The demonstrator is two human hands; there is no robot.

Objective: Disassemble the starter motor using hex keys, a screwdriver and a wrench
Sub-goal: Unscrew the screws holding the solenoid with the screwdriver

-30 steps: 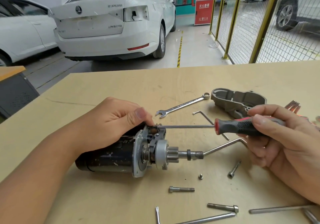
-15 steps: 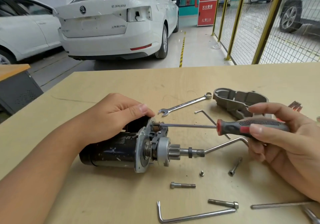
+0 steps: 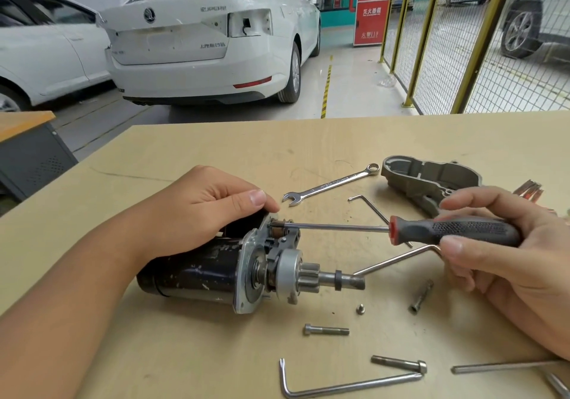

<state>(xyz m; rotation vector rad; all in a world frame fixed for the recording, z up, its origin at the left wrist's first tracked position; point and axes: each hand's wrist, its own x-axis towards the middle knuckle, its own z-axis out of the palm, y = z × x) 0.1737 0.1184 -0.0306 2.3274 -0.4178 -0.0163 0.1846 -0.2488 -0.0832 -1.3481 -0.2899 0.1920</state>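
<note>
The starter motor [image 3: 197, 270] lies on its side on the wooden table [image 3: 216, 158], pinion shaft pointing right. My left hand [image 3: 200, 210] grips its upper part, thumb by the flange. My right hand [image 3: 509, 253] holds the red and black screwdriver [image 3: 453, 230] level, its tip at a screw on the top of the flange. A combination wrench [image 3: 331, 184] lies behind the motor. Hex keys lie on the table: one [image 3: 370, 207] under the screwdriver shaft, one [image 3: 398, 258] by the pinion shaft, one [image 3: 345, 386] near the front edge.
The removed grey housing [image 3: 428, 179] sits at the back right. Loose bolts [image 3: 325, 330] [image 3: 421, 296] [image 3: 399, 364], a small nut [image 3: 360, 309] and a long rod [image 3: 505, 366] lie at the front right. White cars and a yellow mesh fence stand beyond the table.
The view has shifted slightly, bringing the front hex key into sight. Both hands keep their grips, and the screwdriver stays at the flange screw.
</note>
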